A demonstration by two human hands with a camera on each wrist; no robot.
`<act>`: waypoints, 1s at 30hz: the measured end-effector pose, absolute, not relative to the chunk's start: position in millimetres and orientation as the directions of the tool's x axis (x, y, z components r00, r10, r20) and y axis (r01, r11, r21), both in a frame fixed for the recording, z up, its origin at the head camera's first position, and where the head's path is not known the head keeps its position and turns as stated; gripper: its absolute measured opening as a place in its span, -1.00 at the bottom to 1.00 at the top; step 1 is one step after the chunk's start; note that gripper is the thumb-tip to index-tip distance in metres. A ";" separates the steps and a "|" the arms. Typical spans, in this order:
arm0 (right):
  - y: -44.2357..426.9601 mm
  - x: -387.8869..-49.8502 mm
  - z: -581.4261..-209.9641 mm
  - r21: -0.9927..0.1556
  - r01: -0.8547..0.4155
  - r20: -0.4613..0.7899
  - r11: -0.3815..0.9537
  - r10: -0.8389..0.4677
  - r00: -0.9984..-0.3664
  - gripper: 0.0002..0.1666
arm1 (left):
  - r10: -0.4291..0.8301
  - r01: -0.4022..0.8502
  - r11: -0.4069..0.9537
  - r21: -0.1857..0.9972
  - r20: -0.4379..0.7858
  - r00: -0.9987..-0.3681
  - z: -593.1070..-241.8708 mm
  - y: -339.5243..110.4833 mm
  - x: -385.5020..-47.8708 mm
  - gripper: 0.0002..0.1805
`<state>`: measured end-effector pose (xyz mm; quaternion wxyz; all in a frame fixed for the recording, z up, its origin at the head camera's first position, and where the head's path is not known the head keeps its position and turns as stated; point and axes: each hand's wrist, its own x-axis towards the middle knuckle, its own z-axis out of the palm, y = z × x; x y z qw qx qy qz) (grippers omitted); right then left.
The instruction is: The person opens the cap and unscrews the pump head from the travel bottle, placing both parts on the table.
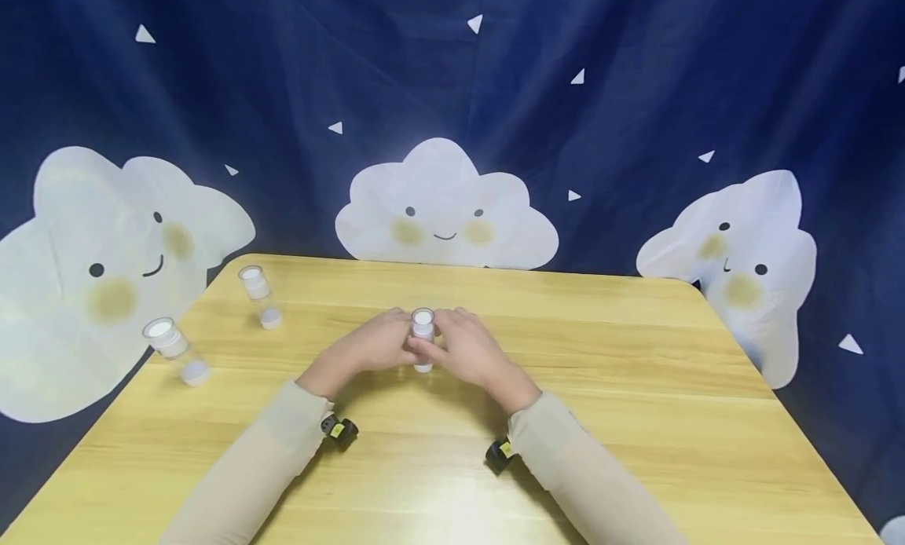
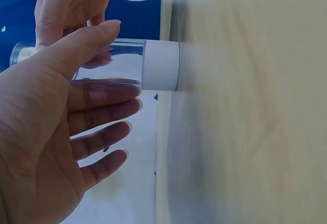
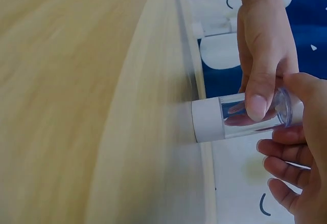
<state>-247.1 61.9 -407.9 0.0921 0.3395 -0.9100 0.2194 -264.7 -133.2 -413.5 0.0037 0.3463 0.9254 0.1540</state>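
A clear cylindrical bottle (image 1: pixel 423 320) with a white base and a white, clear-topped upper end stands upright on the table between both hands. My left hand (image 1: pixel 382 342) holds its transparent body, thumb on one side and fingers on the other, as the left wrist view shows. Around the upper end, my right hand (image 1: pixel 470 350) grips with thumb and index finger; its other fingers are loosely bent beside the bottle in the right wrist view. The white base (image 3: pixel 208 120) meets the tabletop. Part of the upper end is hidden behind the fingers.
Two similar clear and white bottles, one nearer (image 1: pixel 166 338) and one farther (image 1: pixel 254 283), stand at the left side of the wooden table (image 1: pixel 601 451). A dark blue curtain (image 1: pixel 396 58) with clouds hangs behind. Each wrist carries a small black camera.
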 end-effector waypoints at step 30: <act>54.3 -249.6 -394.9 -0.213 -0.592 0.316 0.777 -0.518 -0.795 -0.38 | 0.635 0.641 0.663 0.387 0.163 -0.755 -422.9 -135.9 -265.5 -0.62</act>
